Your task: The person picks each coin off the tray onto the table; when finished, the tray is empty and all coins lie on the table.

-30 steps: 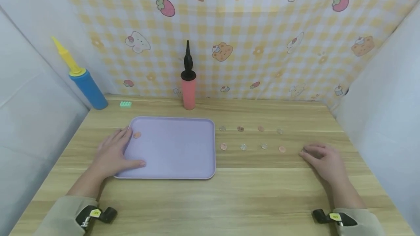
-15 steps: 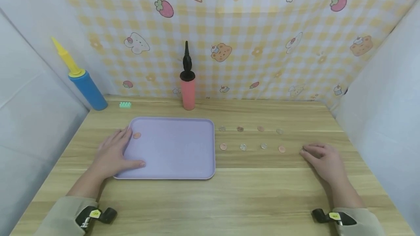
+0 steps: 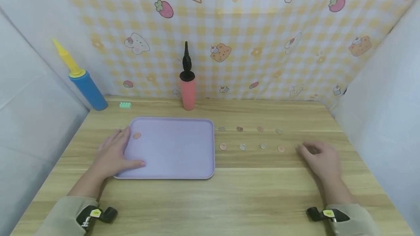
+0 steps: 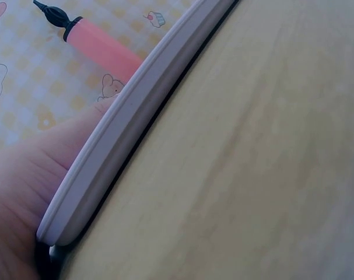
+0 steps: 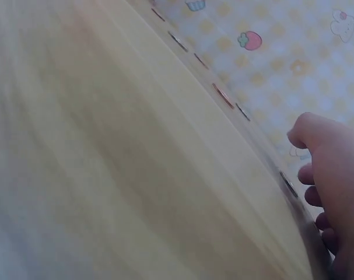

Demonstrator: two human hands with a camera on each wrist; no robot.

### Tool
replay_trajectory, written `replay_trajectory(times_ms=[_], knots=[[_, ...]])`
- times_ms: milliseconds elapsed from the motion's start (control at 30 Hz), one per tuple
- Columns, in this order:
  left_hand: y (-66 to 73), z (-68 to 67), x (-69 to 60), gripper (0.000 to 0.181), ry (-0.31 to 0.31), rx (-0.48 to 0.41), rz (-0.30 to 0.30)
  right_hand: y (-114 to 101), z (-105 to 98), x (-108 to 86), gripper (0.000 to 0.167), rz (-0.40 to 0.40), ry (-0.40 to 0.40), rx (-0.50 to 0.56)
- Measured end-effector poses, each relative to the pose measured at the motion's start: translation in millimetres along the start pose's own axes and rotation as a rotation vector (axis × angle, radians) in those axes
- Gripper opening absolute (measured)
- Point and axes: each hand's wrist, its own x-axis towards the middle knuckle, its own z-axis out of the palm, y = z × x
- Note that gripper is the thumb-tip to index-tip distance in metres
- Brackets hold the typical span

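In the head view my left hand (image 3: 113, 154) rests over the left edge of a lilac tray (image 3: 174, 148), its thumb extended over the tray's surface. A copper-coloured coin (image 3: 137, 135) lies on the tray close to those fingertips. My right hand (image 3: 323, 159) is low over the table, right of two rows of copper and silver coins (image 3: 242, 147). The right wrist view shows a silvery coin (image 5: 288, 184) lying on the wood beside this hand's bent fingers, with the thumb apart from them. From the head, that coin is hidden by the hand.
A pink hand pump (image 3: 188, 94) with a black nozzle stands at the back of the wooden table (image 3: 210, 207). To the far left a blue and yellow pump (image 3: 88, 89) leans, near a small mint-green toy brick (image 3: 125, 105). A checked cloth (image 3: 256, 28) hangs behind.
My right hand has let go of the coin that was at its fingertips and shifted slightly left. The left hand and tray have stayed in place.
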Motion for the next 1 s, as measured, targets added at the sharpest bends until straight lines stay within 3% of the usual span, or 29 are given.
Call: replay_trajectory(times_ms=[233, 567, 900, 1000], knots=[[-0.4, -0.4, 0.5, 0.143, -0.009, 0.008, -0.009, -24, 14, 4.5, 0.027, -0.073, 0.116, 0.033], [-4.4, 1.1, 0.9, 0.144, -0.005, 0.011, -0.006, -57, 40, 11.4, 0.027, -0.171, 0.104, 0.076], [-0.4, -0.1, 0.2, 0.146, 0.0, 0.026, -0.02, -87, 69, 22.1, 0.03, -0.398, 0.113, 0.183], [0.6, -0.9, 0.3, 0.146, -0.001, 0.03, -0.02, -99, 79, 22.6, 0.032, -0.434, 0.101, 0.211]])
